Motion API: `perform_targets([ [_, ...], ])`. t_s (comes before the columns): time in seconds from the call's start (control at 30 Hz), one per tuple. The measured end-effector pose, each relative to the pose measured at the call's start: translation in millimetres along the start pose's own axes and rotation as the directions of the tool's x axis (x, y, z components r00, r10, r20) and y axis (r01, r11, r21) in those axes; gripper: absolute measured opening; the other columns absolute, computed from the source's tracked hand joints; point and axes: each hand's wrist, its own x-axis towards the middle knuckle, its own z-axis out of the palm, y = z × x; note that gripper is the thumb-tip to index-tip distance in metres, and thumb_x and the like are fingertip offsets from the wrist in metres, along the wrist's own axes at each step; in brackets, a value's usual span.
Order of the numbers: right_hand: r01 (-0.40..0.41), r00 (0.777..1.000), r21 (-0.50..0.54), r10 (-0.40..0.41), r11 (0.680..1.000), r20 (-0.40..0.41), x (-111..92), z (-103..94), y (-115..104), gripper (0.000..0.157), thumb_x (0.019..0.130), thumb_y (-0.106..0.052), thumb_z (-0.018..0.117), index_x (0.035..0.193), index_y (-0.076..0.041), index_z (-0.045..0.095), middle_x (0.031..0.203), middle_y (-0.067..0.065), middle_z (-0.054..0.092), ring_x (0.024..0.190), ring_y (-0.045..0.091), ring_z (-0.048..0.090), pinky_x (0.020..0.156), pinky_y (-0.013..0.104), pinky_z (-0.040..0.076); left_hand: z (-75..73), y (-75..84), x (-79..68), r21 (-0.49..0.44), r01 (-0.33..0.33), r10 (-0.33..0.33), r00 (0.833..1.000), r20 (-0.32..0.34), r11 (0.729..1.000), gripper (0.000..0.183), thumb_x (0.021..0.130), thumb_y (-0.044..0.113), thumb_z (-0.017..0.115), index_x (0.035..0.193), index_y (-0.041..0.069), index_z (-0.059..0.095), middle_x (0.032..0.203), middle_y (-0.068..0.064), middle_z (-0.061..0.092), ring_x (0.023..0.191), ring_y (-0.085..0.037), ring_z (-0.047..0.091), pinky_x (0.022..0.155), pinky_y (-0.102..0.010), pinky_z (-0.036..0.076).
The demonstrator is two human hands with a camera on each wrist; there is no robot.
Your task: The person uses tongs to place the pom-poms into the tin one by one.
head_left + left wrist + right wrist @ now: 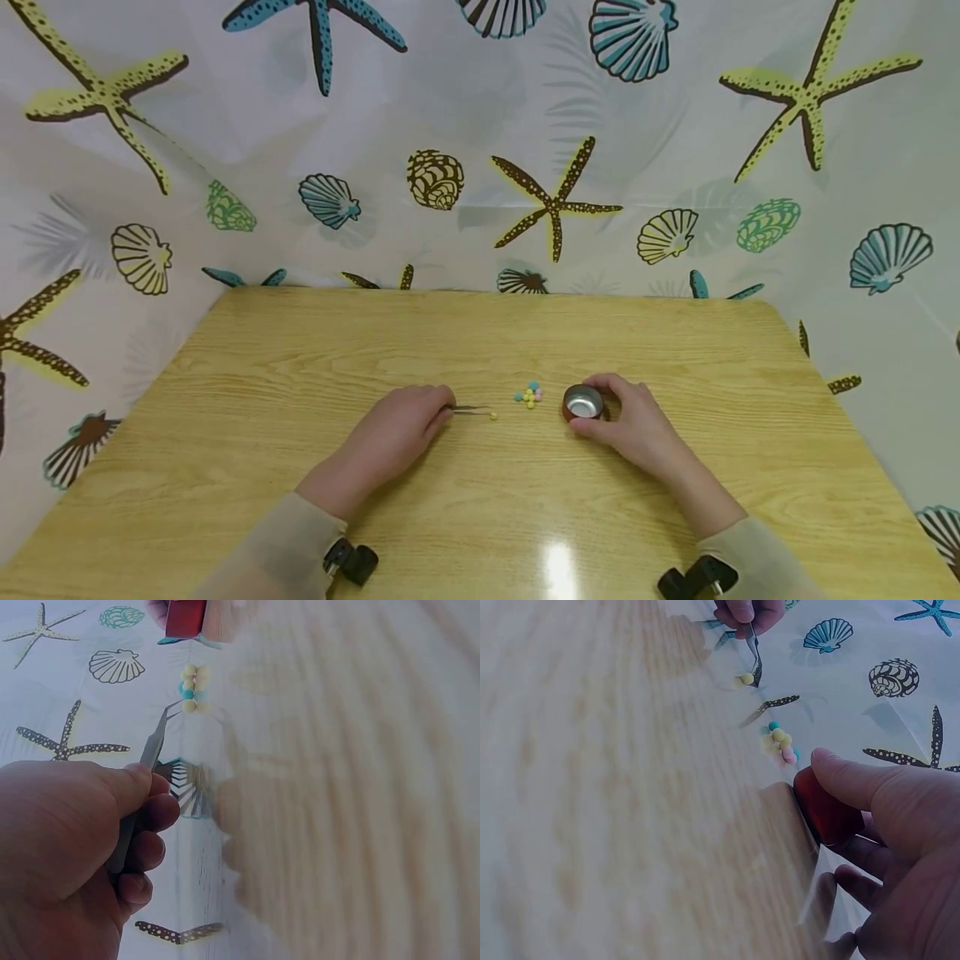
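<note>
My left hand holds a pair of tweezers, whose tips stand slightly apart and point to the right. Close by the tips, a single yellow bead lies on the table. My right hand grips a small round tin, red outside and silvery inside, with thumb and fingers around its wall. Between the hands sits a cluster of small beads in yellow, blue and pink. In the right wrist view the red side of the tin shows, but its inside is hidden there.
A wood-grain table carries everything. Behind and beside it hangs a white cloth printed with starfish and shells. Black wrist devices are worn on both sleeves.
</note>
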Motion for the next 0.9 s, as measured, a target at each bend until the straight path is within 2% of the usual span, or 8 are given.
perform_targets([
  [0.53,0.011,1.0,-0.009,-0.011,1.0,-0.005,1.2,-0.1,0.9,0.059,0.095,-0.033,0.092,0.142,-0.008,0.066,0.134,0.01,0.071,0.123,0.035,0.055,0.107,0.059,0.045,-0.6,1.1,-0.1,0.035,-0.007,0.007,1.0,-0.001,0.999,0.005,0.113,0.016,0.067,0.109,0.014,0.067,0.091,0.002,0.068,0.082,-0.019,0.065,0.077,-0.043,0.055],
  [0.9,0.008,1.0,-0.011,-0.008,1.0,-0.006,0.7,0.2,1.1,0.059,0.095,-0.033,0.092,0.143,-0.009,0.066,0.134,0.01,0.071,0.121,0.034,0.054,0.105,0.058,0.046,-1.5,-2.4,-4.5,0.032,-0.004,0.004,1.0,0.003,0.999,0.005,0.113,0.016,0.068,0.108,0.014,0.067,0.087,0.005,0.064,0.076,-0.014,0.058,0.073,-0.04,0.051],
])
